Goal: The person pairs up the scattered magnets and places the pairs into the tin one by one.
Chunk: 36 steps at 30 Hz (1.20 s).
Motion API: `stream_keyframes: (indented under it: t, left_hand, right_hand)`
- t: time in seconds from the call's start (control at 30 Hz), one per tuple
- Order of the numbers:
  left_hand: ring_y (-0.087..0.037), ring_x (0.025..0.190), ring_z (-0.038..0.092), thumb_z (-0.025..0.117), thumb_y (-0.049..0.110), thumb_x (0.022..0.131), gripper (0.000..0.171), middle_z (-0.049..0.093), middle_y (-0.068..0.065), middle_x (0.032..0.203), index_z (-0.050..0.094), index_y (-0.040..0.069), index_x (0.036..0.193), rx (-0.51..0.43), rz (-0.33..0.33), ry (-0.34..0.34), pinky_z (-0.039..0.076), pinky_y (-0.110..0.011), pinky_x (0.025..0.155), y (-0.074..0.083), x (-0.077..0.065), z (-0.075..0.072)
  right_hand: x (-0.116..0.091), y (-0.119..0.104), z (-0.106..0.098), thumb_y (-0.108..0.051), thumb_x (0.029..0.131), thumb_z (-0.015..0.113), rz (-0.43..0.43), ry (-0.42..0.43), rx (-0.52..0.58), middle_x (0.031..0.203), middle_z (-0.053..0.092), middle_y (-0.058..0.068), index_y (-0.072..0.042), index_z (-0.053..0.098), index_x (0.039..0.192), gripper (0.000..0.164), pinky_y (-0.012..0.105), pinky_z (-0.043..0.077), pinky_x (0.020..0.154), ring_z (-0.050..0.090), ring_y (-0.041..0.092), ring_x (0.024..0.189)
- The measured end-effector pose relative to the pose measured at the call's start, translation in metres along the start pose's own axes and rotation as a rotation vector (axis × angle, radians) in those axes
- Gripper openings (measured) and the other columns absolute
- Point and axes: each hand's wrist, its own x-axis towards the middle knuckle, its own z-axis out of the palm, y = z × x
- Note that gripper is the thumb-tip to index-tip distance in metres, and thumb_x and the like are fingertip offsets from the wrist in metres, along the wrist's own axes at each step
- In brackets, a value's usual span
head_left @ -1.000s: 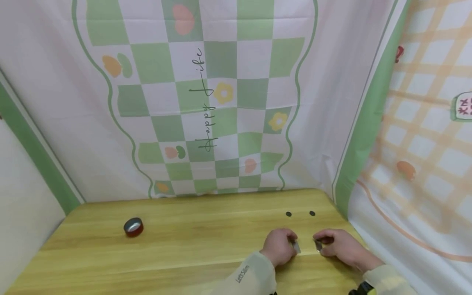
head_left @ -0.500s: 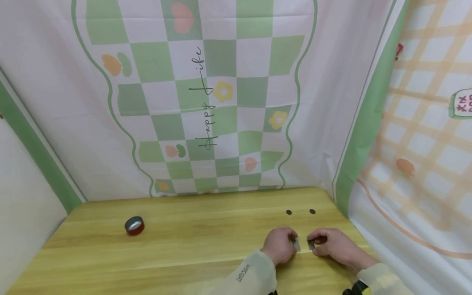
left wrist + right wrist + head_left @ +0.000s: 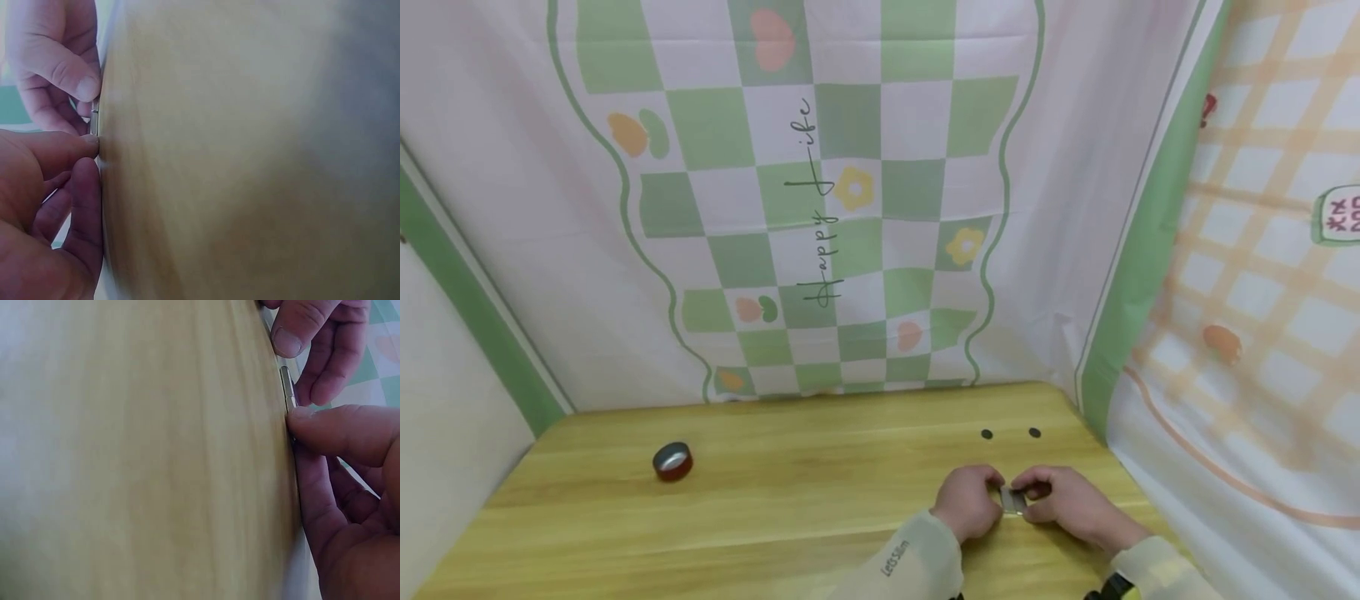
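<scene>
Sideways, "Happy Life" runs up the checked curtain (image 3: 857, 250) behind the wooden table (image 3: 820, 492); lettering beginning "Lets" marks the left sleeve (image 3: 917, 558). At the tabletop, the left hand (image 3: 966, 503) pinches a pale flat piece (image 3: 1007, 499) between curled fingers, and the right hand (image 3: 1067, 503) pinches a darker piece (image 3: 1019, 501) just beside it.

A curtain (image 3: 917, 125) hangs behind the table (image 3: 820, 483); a round object (image 3: 672, 462) sits on the table's left part. At right, two discs (image 3: 987, 434) lie side by side beyond the left hand (image 3: 967, 502) and right hand (image 3: 1071, 500), flat pieces (image 3: 1007, 500) between the hands.
</scene>
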Motion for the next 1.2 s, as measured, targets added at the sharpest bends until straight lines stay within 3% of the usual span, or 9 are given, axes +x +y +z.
stream_keyframes:
  t: [0.4,0.77,1.0,1.2]
  left_hand:
    - [-0.008,0.105,0.060,0.078,0.005,0.070,0.039,0.067,0.015,0.101,0.073,0.024,0.103,-0.002,-0.032,-0.022,0.048,-0.028,0.095,0.003,-0.004,-0.004]
    - [-0.010,0.108,0.060,0.083,0.012,0.070,0.045,0.068,0.009,0.110,0.072,0.018,0.113,-0.056,-0.012,-0.052,0.046,-0.029,0.098,0.007,-0.015,-0.017]
    - [-0.009,0.104,0.060,0.083,0.014,0.070,0.049,0.068,0.008,0.109,0.070,0.016,0.116,-0.021,0.030,-0.069,0.047,-0.026,0.095,0.002,-0.021,-0.022]
    - [-0.008,0.105,0.059,0.083,0.017,0.070,0.054,0.066,0.008,0.110,0.068,0.015,0.122,0.047,0.056,-0.125,0.047,-0.025,0.094,-0.001,-0.029,-0.028]
  right_hand:
    - [-0.001,-0.002,0.004,0.001,0.069,0.082,0.005,0.018,0.001,0.104,0.067,0.009,0.001,0.069,0.110,0.042,0.026,0.050,0.076,0.057,0.027,0.095]
    - [-0.002,-0.006,0.002,-0.001,0.069,0.084,0.015,0.022,-0.040,0.102,0.066,0.007,-0.001,0.070,0.109,0.043,0.027,0.050,0.077,0.057,0.026,0.095]
    - [0.000,-0.006,-0.001,-0.002,0.069,0.083,0.014,0.017,-0.056,0.102,0.066,0.006,-0.001,0.069,0.110,0.044,0.029,0.050,0.078,0.058,0.026,0.094]
    - [0.000,-0.008,0.001,-0.003,0.068,0.083,0.024,0.019,-0.068,0.102,0.066,0.005,-0.002,0.070,0.110,0.044,0.029,0.049,0.079,0.057,0.024,0.094]
